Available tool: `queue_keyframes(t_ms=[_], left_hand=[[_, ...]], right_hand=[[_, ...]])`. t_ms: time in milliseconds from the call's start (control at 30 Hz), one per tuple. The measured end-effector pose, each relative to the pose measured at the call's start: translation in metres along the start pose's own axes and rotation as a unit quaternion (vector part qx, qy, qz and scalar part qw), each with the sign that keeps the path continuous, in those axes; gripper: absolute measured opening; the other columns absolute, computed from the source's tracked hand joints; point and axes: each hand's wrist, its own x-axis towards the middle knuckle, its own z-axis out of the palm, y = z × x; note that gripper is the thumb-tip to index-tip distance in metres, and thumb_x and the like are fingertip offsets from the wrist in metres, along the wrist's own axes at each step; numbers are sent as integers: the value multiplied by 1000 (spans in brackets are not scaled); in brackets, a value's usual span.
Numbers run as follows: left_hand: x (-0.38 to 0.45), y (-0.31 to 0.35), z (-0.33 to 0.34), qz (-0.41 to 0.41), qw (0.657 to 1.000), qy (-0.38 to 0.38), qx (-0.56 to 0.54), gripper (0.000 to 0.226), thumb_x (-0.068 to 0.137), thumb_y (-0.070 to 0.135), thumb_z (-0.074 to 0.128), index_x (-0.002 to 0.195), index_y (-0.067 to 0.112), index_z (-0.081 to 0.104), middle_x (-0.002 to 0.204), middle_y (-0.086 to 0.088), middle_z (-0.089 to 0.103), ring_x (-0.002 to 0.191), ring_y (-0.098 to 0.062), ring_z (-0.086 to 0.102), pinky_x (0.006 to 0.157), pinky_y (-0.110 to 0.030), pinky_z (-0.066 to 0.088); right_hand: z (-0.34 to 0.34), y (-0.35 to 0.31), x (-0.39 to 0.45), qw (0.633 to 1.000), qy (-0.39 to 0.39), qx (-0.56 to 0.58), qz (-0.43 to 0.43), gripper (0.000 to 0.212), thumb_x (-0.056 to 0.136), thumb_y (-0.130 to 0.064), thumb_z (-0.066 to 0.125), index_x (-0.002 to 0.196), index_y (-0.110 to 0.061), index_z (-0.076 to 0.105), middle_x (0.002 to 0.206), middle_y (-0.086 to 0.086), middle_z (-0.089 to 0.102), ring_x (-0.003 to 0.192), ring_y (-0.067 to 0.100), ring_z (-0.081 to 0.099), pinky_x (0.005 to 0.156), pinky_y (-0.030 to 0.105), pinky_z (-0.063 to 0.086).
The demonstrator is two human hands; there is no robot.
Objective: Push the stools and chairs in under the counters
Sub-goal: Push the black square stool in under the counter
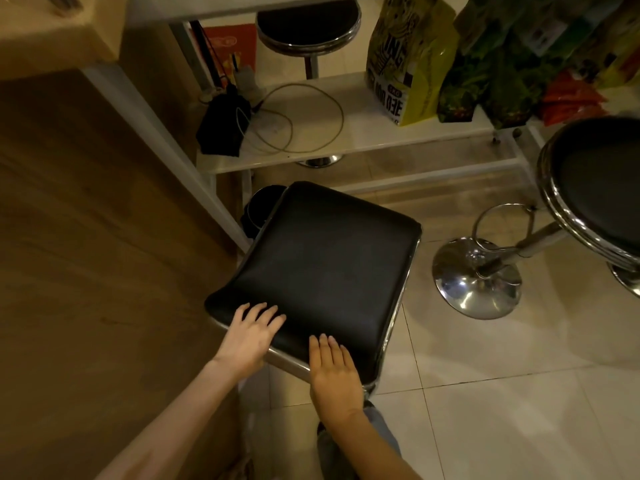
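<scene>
- The square black stool (322,268) stands on the tiled floor (502,393), just beside the wooden counter (104,237) and short of the white shelf unit (363,133).
- Left hand (251,336) and right hand (334,370) lie flat on the seat's near edge, fingers spread — pressing, gripping nothing.
- A small dark bin (258,213) sits right at the seat's far-left corner, between it and the shelf frame.
- On the shelf: a looped cable (304,119), a black pouch (221,129), a yellow bag (408,60) and green bags (491,74).
- A round chrome stool (588,188) stands to the right — its base (476,278) near the square seat; another round stool (308,24) is tucked behind the shelf.
</scene>
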Motion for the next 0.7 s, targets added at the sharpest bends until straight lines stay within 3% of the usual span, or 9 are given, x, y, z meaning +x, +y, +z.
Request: queue_keyframes(t_ms=[300,367,433,500,700], left_hand=[[24,11,4,13,999,30,-32,69,84,9,58,145,19,25,153,-7,25,143,-25,16,114,-45,10],[29,11,3,13,998,47,-35,70,74,10,69,138,17,40,145,-10,41,136,-28,33,110,-49,23],[36,12,3,8,998,52,-38,76,48,13,86,120,17,61,123,-10,63,118,-28,56,96,-49,42],[43,13,1,4,996,78,-42,80,26,14,91,103,18,70,104,-8,72,99,-26,67,83,-48,52],[64,22,-10,-1,993,106,-60,73,25,11,90,96,15,72,96,-9,73,93,-28,69,79,-48,54]], right_hand=[[-2,30,14,999,43,-21,-6,82,24,-20,94,102,-8,72,96,12,73,88,25,71,74,37,55],[-4,36,19,998,52,-27,-9,82,24,-20,94,102,-8,72,96,12,73,88,25,71,74,37,55],[-6,41,24,998,59,-31,-11,83,23,-20,94,102,-8,71,96,11,73,89,25,70,74,37,55],[-8,47,30,997,71,-37,-18,82,25,-19,94,103,-8,71,97,12,73,90,25,70,74,37,56],[-19,73,50,992,99,-64,-37,81,28,-18,94,104,-7,70,96,12,73,89,24,70,74,38,56]])
